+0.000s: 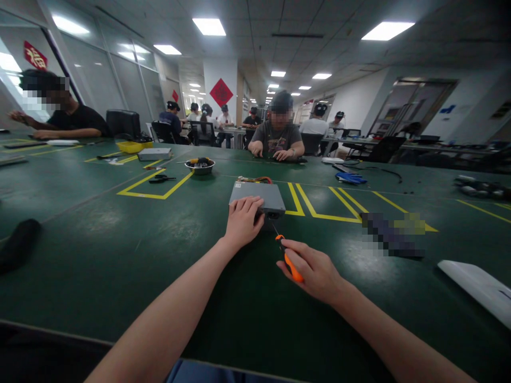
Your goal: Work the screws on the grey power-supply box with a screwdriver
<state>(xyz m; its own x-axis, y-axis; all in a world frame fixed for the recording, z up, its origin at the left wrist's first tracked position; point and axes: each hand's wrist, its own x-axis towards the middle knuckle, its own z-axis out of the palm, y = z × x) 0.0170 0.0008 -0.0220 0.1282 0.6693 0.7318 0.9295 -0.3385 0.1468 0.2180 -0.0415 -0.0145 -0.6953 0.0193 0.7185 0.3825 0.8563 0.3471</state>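
The person's right hand (313, 268) is closed around an orange-and-black plastic-handled screwdriver (293, 270), its slim metal shaft pointing up and away from that grip towards the low near edge of a flat grey metal box (263, 192). The box rests on the dark green tabletop (159, 276), just beyond the grip and a little to its left. The left hand (244, 223) lies over the box's near left corner, fingers together on the top, thumb down by the near face. From this angle one cannot tell whether that thumb pinches or merely rests, nor whether the tip is seated.

For steady work, the left hand would do best to bear down and back against the push, its thumb well clear of the shaft. The driver slants in from the right; bringing its handle into line with whatever it engages should lessen slipping. Pressure ought to come before any twist, and the black socket (273, 215) just left of and beyond the grip deserves care, as a skidding tip could scratch it. The multicoloured wire bundle (259, 180) at the box's far side is safely away from the tool.
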